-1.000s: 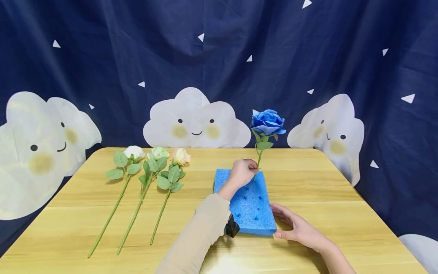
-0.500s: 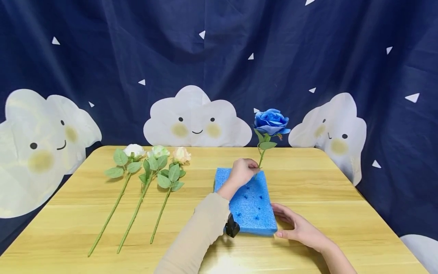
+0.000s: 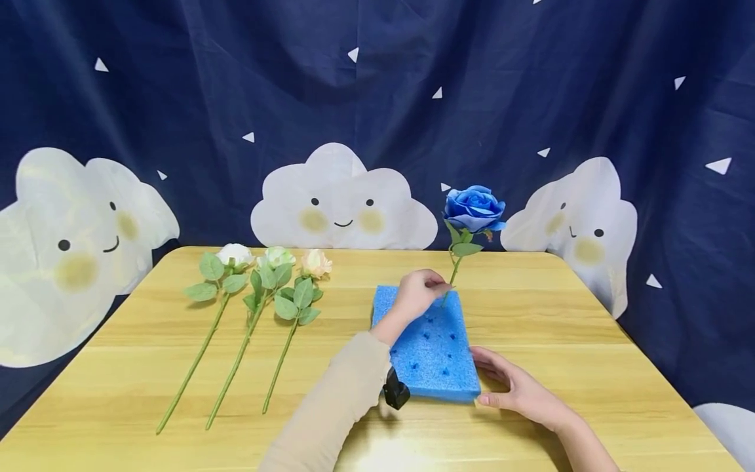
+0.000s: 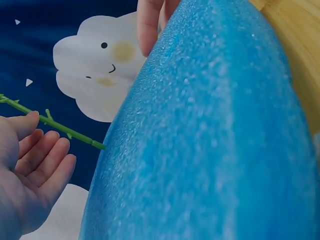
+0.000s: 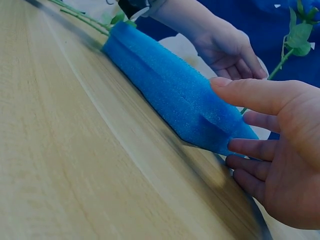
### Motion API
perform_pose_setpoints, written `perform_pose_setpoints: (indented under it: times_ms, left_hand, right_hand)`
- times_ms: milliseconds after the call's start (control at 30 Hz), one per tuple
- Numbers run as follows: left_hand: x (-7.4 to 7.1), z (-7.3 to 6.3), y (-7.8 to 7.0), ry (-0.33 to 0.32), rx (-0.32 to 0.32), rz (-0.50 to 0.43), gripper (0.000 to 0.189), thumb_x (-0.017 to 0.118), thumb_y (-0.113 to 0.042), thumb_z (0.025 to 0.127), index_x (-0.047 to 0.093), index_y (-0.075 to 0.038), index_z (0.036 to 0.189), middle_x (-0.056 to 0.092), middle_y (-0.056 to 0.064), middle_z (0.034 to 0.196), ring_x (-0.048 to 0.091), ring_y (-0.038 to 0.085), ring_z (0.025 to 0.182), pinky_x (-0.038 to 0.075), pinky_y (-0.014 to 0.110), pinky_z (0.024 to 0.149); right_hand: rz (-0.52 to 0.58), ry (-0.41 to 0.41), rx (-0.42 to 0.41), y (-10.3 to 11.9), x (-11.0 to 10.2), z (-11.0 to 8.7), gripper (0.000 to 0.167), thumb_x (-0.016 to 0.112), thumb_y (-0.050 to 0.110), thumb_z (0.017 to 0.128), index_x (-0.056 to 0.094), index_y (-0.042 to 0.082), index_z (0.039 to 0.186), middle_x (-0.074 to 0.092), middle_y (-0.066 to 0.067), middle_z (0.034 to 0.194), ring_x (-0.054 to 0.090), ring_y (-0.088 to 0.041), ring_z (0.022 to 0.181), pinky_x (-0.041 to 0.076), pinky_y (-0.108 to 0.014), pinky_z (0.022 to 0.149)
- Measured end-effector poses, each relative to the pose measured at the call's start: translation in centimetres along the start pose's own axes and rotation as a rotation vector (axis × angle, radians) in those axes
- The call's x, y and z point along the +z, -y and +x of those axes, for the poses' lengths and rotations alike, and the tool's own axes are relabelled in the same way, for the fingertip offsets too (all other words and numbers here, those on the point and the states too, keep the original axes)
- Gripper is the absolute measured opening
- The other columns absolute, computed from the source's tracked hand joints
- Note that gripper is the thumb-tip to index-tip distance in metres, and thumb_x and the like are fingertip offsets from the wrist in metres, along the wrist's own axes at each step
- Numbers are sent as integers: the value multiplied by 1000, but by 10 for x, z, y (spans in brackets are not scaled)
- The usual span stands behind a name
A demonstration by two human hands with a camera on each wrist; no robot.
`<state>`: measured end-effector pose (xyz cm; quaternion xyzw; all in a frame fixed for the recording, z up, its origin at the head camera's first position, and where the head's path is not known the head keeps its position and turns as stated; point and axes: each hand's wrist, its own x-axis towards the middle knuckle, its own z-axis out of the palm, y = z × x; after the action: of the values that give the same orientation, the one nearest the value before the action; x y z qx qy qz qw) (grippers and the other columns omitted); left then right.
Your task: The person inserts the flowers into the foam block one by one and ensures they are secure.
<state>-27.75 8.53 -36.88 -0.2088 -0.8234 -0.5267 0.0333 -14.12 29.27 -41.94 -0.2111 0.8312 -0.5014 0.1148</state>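
In the head view, a blue rose point(image 3: 474, 208) stands nearly upright, leaning slightly right, over a blue foam block point(image 3: 433, 364) dotted with small holes. My left hand point(image 3: 417, 294) pinches its green stem point(image 4: 75, 136) low down, between thumb and fingers. The stem's lower end meets the foam near its far right corner. My right hand point(image 3: 522, 390) rests at the block's near right corner, thumb point(image 5: 245, 92) and relaxed fingers spread along the edge, as the right wrist view shows.
Left of the block, three flowers lie on the wooden table point(image 3: 118, 393): a white one point(image 3: 234, 254), a pale green one point(image 3: 276, 256) and a peach one point(image 3: 316, 263). A dark blue curtain point(image 3: 389, 98) with clouds hangs behind. A black wrist mount point(image 3: 395, 389) sits by the block's left edge.
The blue rose's head has tilted a little to the right, the left hand still pinching its stem. The right hand keeps its place at the block. The whole head view has shifted slightly.
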Motion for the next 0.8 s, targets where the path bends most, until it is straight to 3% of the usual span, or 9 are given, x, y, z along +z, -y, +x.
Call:
perform_pose_setpoints:
  times_ms: [133,267,500,800]
  left_hand:
    - [-9,-3,1,4,-54,-77,20,68,-17,86,67,-2,99,68,4,91,62,14,79,50,22,64]
    - [-23,-8,3,-12,-75,-110,22,67,-17,86,65,-2,101,67,6,85,63,17,75,50,25,64]
    - [-54,-15,14,-61,-113,-163,25,66,-19,87,64,1,103,68,8,85,65,16,74,54,28,67]
    - [-103,-39,31,-186,-219,-252,26,67,-13,85,62,4,104,68,15,89,66,24,79,54,39,75]
  right_hand:
    - [0,-6,-15,0,0,1,67,65,13,87,29,2,143,34,-22,142,39,3,119,33,-15,97]
    - [13,-1,-43,1,0,0,66,65,11,87,29,0,142,34,-25,141,39,0,121,33,-15,98]
    - [57,12,-66,6,0,0,65,62,7,88,26,-6,141,31,-30,141,37,7,119,32,-13,97]
    - [62,-3,-51,6,1,0,65,61,7,89,25,-7,141,30,-30,141,37,8,119,32,-13,97]
